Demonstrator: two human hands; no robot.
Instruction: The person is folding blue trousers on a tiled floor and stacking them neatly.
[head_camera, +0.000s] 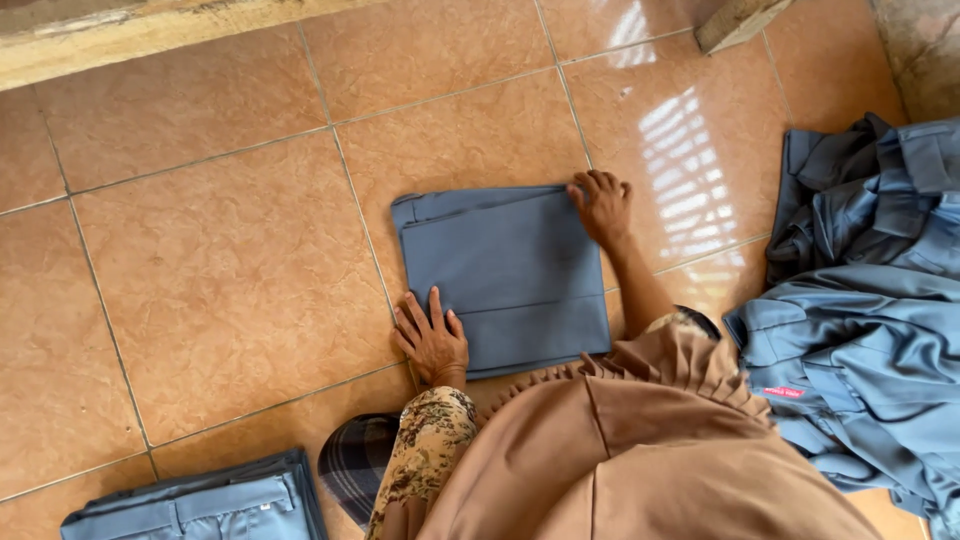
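A grey-blue garment (505, 270) lies folded into a neat rectangle on the tiled floor (220, 260). My left hand (432, 340) rests flat on its near left corner, fingers spread. At the far right corner, my right hand (602, 205) presses down with the fingers curled at the garment's edge. Neither hand lifts the cloth. My patterned sleeve (420, 450) and brown pleated clothing (640, 440) fill the bottom of the view.
A heap of unfolded grey-blue garments (860, 300) lies at the right. A folded grey-blue garment (200, 500) sits at the bottom left, beside a dark checked cloth (355, 460). A pale step (120, 35) runs along the top left.
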